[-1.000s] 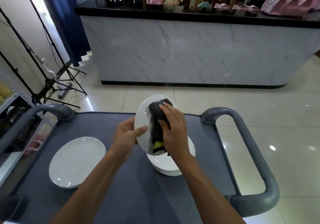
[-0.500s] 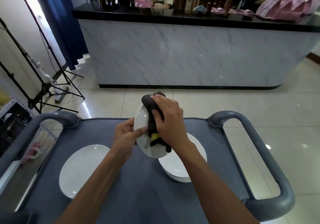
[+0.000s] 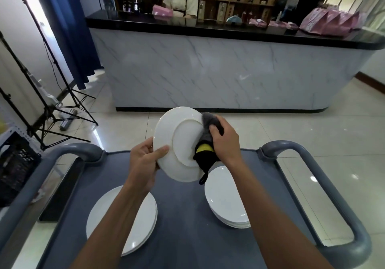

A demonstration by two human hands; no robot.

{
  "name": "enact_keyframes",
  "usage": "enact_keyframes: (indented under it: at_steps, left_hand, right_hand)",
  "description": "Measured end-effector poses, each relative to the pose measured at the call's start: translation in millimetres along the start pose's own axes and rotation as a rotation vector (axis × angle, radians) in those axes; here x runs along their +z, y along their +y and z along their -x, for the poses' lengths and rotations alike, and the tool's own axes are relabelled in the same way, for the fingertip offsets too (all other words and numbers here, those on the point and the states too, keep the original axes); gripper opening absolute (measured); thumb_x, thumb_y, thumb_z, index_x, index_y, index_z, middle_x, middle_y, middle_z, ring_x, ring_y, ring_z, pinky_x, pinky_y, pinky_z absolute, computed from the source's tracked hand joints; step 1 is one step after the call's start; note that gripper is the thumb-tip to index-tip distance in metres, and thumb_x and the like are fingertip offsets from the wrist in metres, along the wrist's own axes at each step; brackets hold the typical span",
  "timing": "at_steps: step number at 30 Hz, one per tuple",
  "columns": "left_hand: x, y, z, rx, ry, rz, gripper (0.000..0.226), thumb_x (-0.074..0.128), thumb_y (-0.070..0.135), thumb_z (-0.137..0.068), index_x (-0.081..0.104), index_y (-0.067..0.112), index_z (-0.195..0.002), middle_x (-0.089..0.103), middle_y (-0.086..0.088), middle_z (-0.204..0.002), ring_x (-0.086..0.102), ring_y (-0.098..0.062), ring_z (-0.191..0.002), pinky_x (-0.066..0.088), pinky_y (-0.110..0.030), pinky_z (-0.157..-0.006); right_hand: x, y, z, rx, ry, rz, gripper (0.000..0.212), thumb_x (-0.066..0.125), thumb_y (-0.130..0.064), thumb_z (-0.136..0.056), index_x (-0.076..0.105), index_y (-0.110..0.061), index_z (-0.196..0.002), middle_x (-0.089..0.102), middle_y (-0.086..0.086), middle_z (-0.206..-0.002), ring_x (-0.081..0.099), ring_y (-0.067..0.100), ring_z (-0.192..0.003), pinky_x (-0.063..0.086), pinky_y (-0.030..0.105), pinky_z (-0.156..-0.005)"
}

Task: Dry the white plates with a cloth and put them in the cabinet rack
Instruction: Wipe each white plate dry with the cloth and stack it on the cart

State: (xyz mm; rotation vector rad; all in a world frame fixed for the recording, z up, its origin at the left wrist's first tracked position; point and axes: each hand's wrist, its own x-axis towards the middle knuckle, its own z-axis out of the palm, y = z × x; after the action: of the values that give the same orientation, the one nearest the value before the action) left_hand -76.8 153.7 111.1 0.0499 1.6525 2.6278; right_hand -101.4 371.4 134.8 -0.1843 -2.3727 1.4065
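My left hand (image 3: pixel 145 160) grips the lower left rim of a white plate (image 3: pixel 179 141), held tilted above the cart with its underside and foot ring facing me. My right hand (image 3: pixel 226 141) presses a dark grey cloth (image 3: pixel 206 143) with a yellow patch against the plate's right side; a black loop hangs from the cloth. A stack of white plates (image 3: pixel 227 200) sits on the cart at the right. Another white plate stack (image 3: pixel 143 218) lies at the left, partly hidden by my left forearm.
The grey cart top (image 3: pixel 183 227) has rounded grey handles at left (image 3: pixel 68 154) and right (image 3: pixel 325 185). A marble-fronted counter (image 3: pixel 218 71) with a black top stands ahead, with people behind it. Black tripod legs (image 3: pixel 52 106) and a black crate (image 3: pixel 14 164) stand at the left.
The plate has been turned over, so its underside now faces me, and lifted slightly. My right hand with the cloth has shifted from the plate's middle to its right side.
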Motion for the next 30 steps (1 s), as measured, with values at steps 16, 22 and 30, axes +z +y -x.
enact_keyframes:
  at_steps: [16,22,30]
  left_hand:
    - [-47.3,13.2,-20.9,-0.074,0.156,0.237,0.027,0.06,-0.002,-0.089,0.068,0.002,-0.114,0.073,-0.014,-0.11,0.069,-0.024,-0.095,0.059,-0.032,-0.072]
    - [-52.7,17.5,-20.4,-0.085,0.19,0.225,0.027,0.057,-0.002,-0.092,0.066,0.003,-0.117,0.069,-0.019,-0.118,0.066,-0.028,-0.101,0.06,-0.037,-0.08]
    - [-53.0,23.7,-16.5,-0.108,0.204,0.226,0.02,0.055,0.0,-0.094,0.067,0.003,-0.109,0.068,-0.022,-0.104,0.063,-0.035,-0.092,0.056,-0.042,-0.074]
  right_hand:
    - [65.9,-14.1,67.2,-0.172,0.161,0.09,0.035,0.059,-0.01,-0.094,0.062,-0.018,-0.129,0.062,-0.012,-0.127,0.054,0.013,-0.118,0.043,0.034,-0.104]
    - [96.0,-29.8,95.7,-0.255,0.138,0.271,0.041,0.06,-0.017,-0.096,0.058,-0.024,-0.137,0.054,-0.008,-0.141,0.044,0.02,-0.126,0.035,0.036,-0.105]
    - [122.9,-47.5,123.8,-0.442,0.089,0.393,0.039,0.061,-0.017,-0.097,0.06,-0.022,-0.135,0.055,-0.003,-0.142,0.048,0.024,-0.126,0.039,0.042,-0.099]
